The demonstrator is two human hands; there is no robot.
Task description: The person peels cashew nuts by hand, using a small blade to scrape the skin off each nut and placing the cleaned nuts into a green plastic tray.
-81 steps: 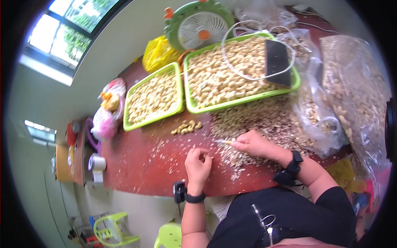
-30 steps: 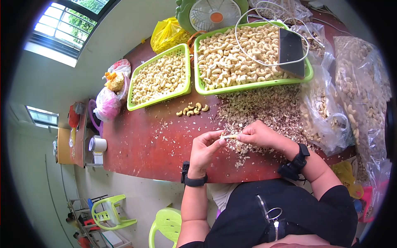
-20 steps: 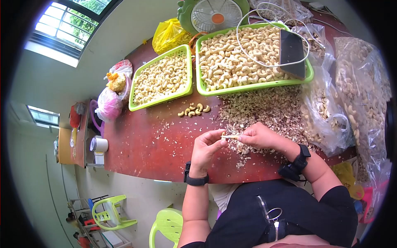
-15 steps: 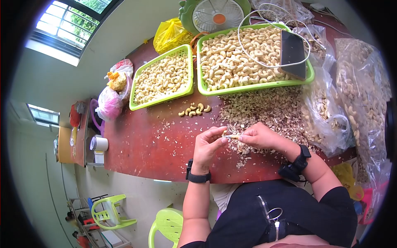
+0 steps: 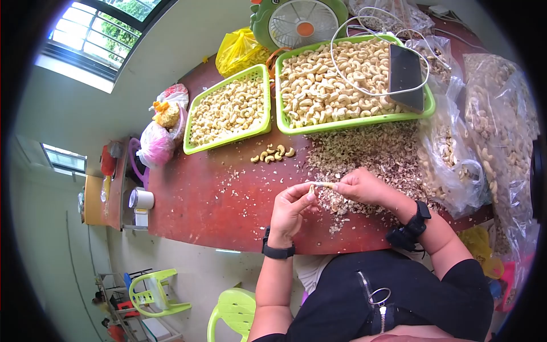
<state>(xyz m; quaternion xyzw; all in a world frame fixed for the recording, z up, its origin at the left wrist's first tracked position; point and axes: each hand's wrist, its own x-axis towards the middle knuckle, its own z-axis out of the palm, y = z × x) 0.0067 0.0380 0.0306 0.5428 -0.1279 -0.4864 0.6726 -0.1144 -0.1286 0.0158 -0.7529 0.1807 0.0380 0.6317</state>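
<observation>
My left hand point(image 5: 289, 212) pinches a cashew nut point(image 5: 311, 190) between thumb and fingertips over the red table. My right hand point(image 5: 362, 187) is closed on a small knife point(image 5: 327, 184) with a pale handle, its short blade pointing left at the nut. Below and behind the hands spreads a heap of brown husk flakes point(image 5: 370, 149). Several peeled cashews point(image 5: 273, 154) lie in a small group beyond my left hand.
Two green trays hold cashews: a smaller tray point(image 5: 228, 143) and a larger tray point(image 5: 353, 121) with a phone point(image 5: 405, 77) and white cable on it. Plastic bags of nuts point(image 5: 450, 154) line the right side. A green fan point(image 5: 299, 25) stands behind; a white cup point(image 5: 141, 199) sits left.
The view has shifted slightly. My left hand has turned the cashew more upright, and the knife tip now sits near its upper end.
</observation>
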